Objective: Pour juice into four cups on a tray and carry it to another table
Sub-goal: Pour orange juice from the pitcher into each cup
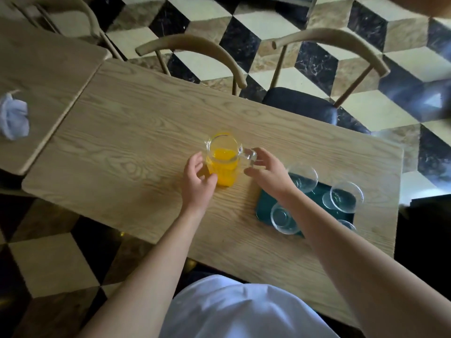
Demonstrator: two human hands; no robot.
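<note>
A clear glass jug (223,162) part full of orange juice stands upright in the middle of the wooden table (127,132). My left hand (197,179) is beside its left side, fingers spread, thumb near the base. My right hand (266,170) is at the jug's glass handle on the right, fingers apart and touching or nearly touching it; a firm grip is not visible. To the right lies a dark green tray (264,200) carrying several empty clear cups (284,218), partly hidden behind my right forearm.
A second wooden table (44,67) adjoins at the left, with a crumpled white cloth (14,120) on it. Two wooden chairs (302,103) stand along the far edge. The floor has a black, cream and brown cube pattern.
</note>
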